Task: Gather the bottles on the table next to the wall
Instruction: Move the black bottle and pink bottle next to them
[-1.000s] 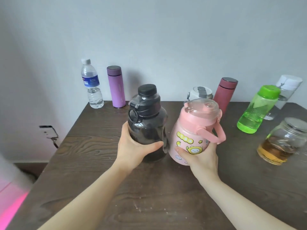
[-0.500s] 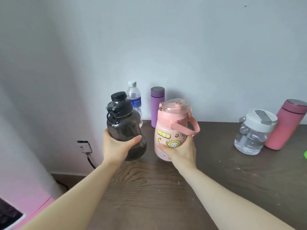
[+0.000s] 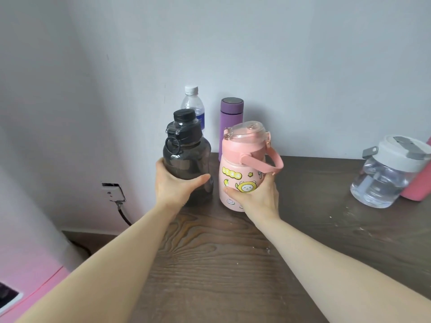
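Note:
My left hand (image 3: 173,186) grips a dark smoky bottle (image 3: 187,157) with a black cap, upright at the table's left edge. My right hand (image 3: 255,197) grips a pink cartoon bottle (image 3: 242,164) with a pink strap, upright beside it. Both bottles seem to rest on or just above the dark wooden table (image 3: 221,264). Behind them by the wall stand a clear water bottle (image 3: 193,103) with a white cap and a purple flask (image 3: 231,117). A clear jar bottle (image 3: 387,173) with a white lid and a red-pink flask (image 3: 417,185) stand at the right.
The grey wall (image 3: 256,54) runs along the table's far edge. Left of the table, a wall socket (image 3: 113,191) with a black cable sits low on the wall. A pink surface (image 3: 28,290) fills the bottom left corner.
Both hands carried the dark and pink bottles leftward and toward the wall, ending in front of the water bottle and purple flask. The view turned left, so the green bottle and glass jar left the frame.

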